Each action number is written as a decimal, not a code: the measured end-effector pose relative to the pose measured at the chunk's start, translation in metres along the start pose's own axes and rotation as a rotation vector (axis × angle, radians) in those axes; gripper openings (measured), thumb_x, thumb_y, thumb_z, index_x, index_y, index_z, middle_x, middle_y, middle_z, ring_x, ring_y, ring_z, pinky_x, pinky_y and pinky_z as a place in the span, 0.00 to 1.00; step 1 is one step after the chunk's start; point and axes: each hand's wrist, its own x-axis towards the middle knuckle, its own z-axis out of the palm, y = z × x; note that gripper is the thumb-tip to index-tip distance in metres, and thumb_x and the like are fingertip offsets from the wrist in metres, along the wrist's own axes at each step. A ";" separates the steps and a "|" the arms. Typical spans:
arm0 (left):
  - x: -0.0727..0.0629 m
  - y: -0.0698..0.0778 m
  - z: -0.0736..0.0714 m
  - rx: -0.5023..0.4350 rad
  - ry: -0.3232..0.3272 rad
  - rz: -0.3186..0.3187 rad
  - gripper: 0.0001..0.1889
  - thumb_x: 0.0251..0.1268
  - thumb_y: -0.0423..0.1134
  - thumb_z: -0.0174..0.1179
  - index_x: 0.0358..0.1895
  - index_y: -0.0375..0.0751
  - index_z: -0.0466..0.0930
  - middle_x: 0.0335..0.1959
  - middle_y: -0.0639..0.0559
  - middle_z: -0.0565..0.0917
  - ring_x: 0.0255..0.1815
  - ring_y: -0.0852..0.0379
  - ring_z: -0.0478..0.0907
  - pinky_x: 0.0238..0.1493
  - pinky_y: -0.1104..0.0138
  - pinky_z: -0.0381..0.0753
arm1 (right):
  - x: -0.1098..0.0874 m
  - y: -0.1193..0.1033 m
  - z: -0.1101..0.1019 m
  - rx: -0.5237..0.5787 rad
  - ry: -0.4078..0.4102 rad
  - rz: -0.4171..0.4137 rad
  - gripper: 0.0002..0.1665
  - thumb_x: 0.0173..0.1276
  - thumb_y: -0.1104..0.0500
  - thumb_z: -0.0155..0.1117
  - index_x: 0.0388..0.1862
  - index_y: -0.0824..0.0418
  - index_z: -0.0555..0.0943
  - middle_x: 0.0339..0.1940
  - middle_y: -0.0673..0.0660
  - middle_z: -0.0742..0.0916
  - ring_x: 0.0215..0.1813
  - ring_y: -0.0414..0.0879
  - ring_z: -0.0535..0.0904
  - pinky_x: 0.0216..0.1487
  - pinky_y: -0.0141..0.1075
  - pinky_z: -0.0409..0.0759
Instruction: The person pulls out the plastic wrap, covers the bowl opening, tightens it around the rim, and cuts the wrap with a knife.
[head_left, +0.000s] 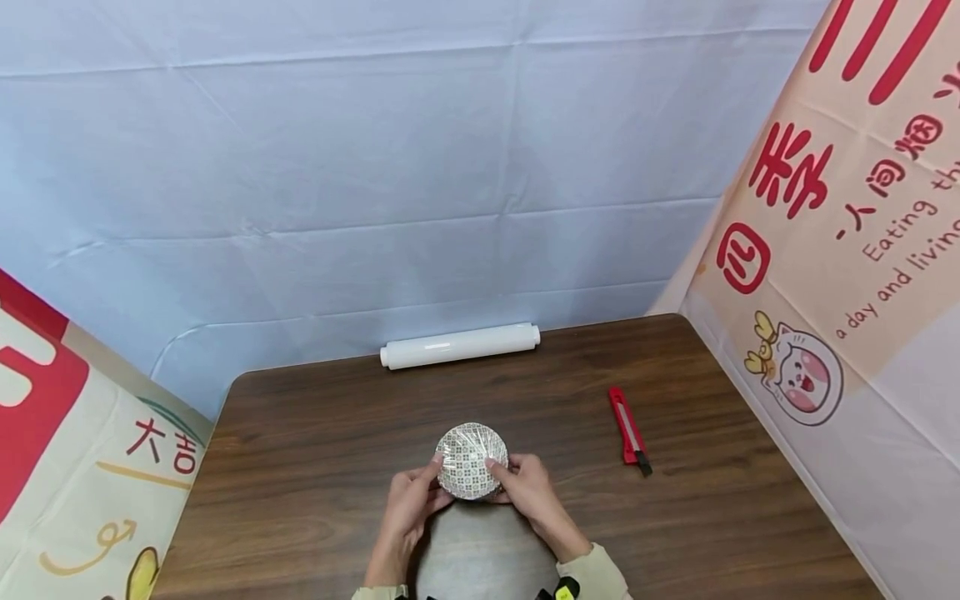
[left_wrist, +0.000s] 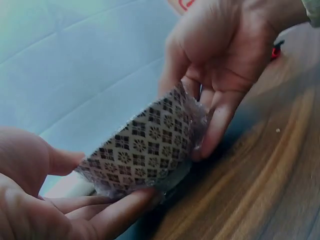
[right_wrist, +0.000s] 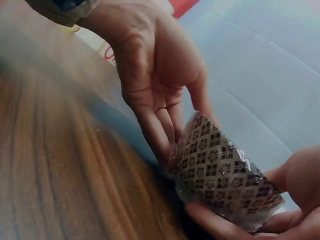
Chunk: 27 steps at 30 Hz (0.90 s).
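A small bowl (head_left: 471, 462) with a dark-and-pale flower and checker pattern is covered in clear cling film, which bunches in wrinkles round its lower part. It is held tilted, low over the table's front half. My left hand (head_left: 411, 503) grips its left side, thumb at the rim and fingers underneath. On the opposite side my right hand (head_left: 531, 487) holds it with the thumb over the rim and the other fingers curled below. In the left wrist view the film-covered side of the bowl (left_wrist: 142, 145) shows between both hands; the right wrist view shows its patterned side (right_wrist: 220, 172) too.
A white roll of cling film (head_left: 461, 346) lies along the back edge of the brown wooden table (head_left: 315, 433). To the right rests a red utility knife (head_left: 628, 429), its dark end toward the front. Printed cloth stands at the sides and pale cloth behind.
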 end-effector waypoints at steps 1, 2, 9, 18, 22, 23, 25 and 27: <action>0.000 0.000 -0.001 -0.001 -0.007 -0.006 0.32 0.81 0.47 0.58 0.61 0.11 0.71 0.36 0.50 0.90 0.31 0.63 0.87 0.39 0.71 0.90 | 0.000 -0.001 0.000 0.023 -0.006 0.001 0.22 0.79 0.61 0.61 0.53 0.84 0.80 0.42 0.77 0.90 0.39 0.58 0.92 0.40 0.45 0.93; 0.000 0.001 -0.001 0.002 -0.013 -0.005 0.32 0.81 0.47 0.58 0.61 0.12 0.72 0.36 0.49 0.90 0.31 0.62 0.88 0.40 0.71 0.90 | 0.000 -0.001 0.000 0.045 -0.011 0.001 0.22 0.79 0.62 0.61 0.54 0.85 0.79 0.42 0.78 0.89 0.40 0.59 0.92 0.41 0.47 0.93; -0.001 0.003 -0.003 0.043 -0.022 0.004 0.31 0.82 0.47 0.57 0.62 0.12 0.73 0.37 0.44 0.92 0.33 0.59 0.90 0.41 0.68 0.92 | 0.004 -0.001 -0.002 -0.048 0.023 -0.027 0.22 0.76 0.58 0.67 0.51 0.80 0.83 0.40 0.74 0.91 0.32 0.55 0.92 0.33 0.42 0.92; -0.007 0.005 0.003 0.600 0.304 0.180 0.23 0.73 0.61 0.63 0.42 0.46 0.95 0.37 0.49 0.92 0.34 0.60 0.82 0.35 0.67 0.80 | 0.002 0.007 -0.004 -0.660 0.331 -0.243 0.25 0.65 0.34 0.74 0.24 0.52 0.87 0.21 0.46 0.85 0.26 0.37 0.70 0.30 0.31 0.69; -0.009 0.004 0.004 0.720 0.358 0.183 0.22 0.73 0.65 0.60 0.35 0.54 0.95 0.39 0.53 0.91 0.36 0.57 0.78 0.36 0.65 0.73 | 0.001 0.010 -0.003 -0.738 0.399 -0.290 0.24 0.65 0.34 0.74 0.33 0.54 0.91 0.33 0.49 0.92 0.40 0.43 0.71 0.47 0.42 0.67; -0.009 0.004 0.004 0.724 0.359 0.179 0.23 0.74 0.65 0.60 0.35 0.55 0.94 0.39 0.53 0.91 0.37 0.57 0.78 0.36 0.65 0.73 | 0.000 0.011 -0.003 -0.743 0.399 -0.296 0.25 0.65 0.34 0.74 0.34 0.54 0.91 0.33 0.50 0.92 0.42 0.45 0.72 0.50 0.45 0.67; -0.008 0.004 0.005 0.726 0.360 0.177 0.23 0.74 0.65 0.60 0.32 0.53 0.93 0.35 0.52 0.89 0.35 0.55 0.76 0.36 0.64 0.72 | -0.001 0.012 -0.003 -0.761 0.391 -0.308 0.26 0.67 0.34 0.72 0.35 0.56 0.91 0.36 0.53 0.93 0.48 0.48 0.77 0.56 0.50 0.68; -0.008 0.004 0.006 0.738 0.370 0.201 0.22 0.75 0.64 0.60 0.36 0.52 0.93 0.36 0.53 0.90 0.38 0.54 0.81 0.38 0.61 0.77 | -0.002 0.013 -0.003 -0.749 0.363 -0.308 0.27 0.70 0.35 0.70 0.39 0.59 0.91 0.39 0.55 0.92 0.52 0.52 0.81 0.63 0.53 0.72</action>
